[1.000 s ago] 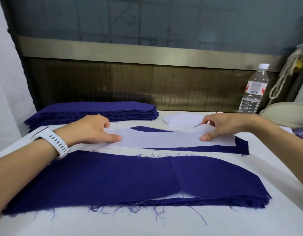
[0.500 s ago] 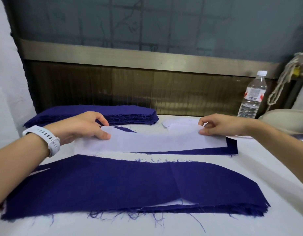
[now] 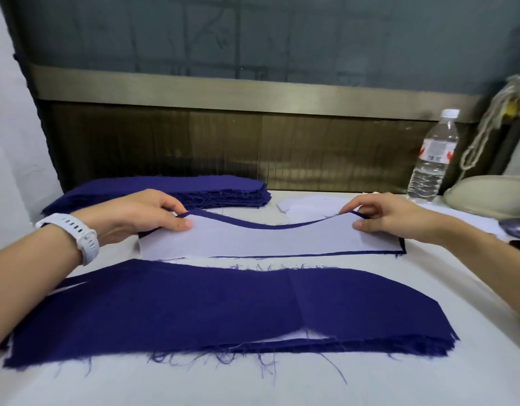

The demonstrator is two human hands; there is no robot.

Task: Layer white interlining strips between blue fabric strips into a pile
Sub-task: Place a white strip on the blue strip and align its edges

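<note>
**A:** A white-covered table (image 3: pixel 370 385) runs back to a dark wood panel (image 3: pixel 194 142). What is the person doing on it?

**B:** Both hands are on a white strip (image 3: pixel 267 240) that lies on a single blue strip (image 3: pixel 244 224), between the far stack (image 3: pixel 165 187) and the near pile (image 3: pixel 209 306). The left hand (image 3: pixel 136 213) pinches the left end, thumb on top and fingers curled beneath. The right hand (image 3: pixel 390 213) pinches the right end the same way.

**A:** Why grip at the ends?

**B:** Probably so the two layers move as one and the white one cannot slide. The far edge is raised at both ends and sags in the middle, while the near edge lies on the table.

**A:** Where is it headed?

**B:** Most likely the near pile, which has blue on top and white peeking out at its front edge. The far stack looks like the blue supply, with loose white pieces (image 3: pixel 308 205) just beside it. A water bottle (image 3: pixel 431 162) stands well apart, at the right.
</note>
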